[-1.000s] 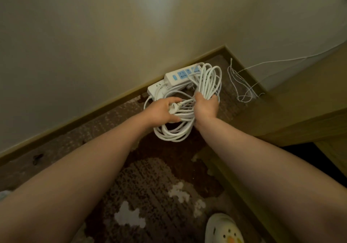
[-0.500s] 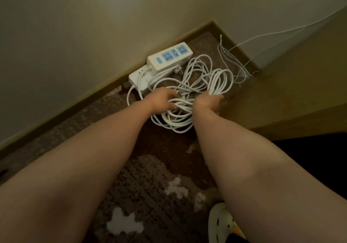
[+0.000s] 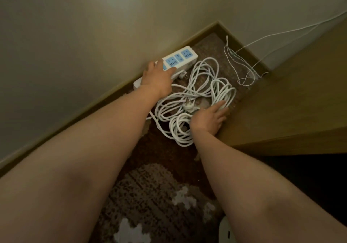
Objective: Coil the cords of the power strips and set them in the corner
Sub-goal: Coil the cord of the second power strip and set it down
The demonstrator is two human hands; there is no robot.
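A white power strip with blue sockets lies on the carpet against the baseboard near the room's corner. A second white strip peeks out beneath my left wrist. My left hand rests on the near end of the blue-socket strip, thumb and fingers around its edge. Loose loops of white cord spread over the carpet, with a white plug among them. My right hand lies on the right-hand loops with its fingers straight, pressing them down beside the wooden cabinet.
A wooden cabinet stands close on the right. Thin white wires hang from the wall into the corner. Brown patterned carpet covers the floor, and a white shoe shows at the bottom edge.
Both hands have let go of the cord bundle, which now lies spread on the carpet. My left hand moved up to the blue-socket strip; my right hand shifted right and flattened on the loops.
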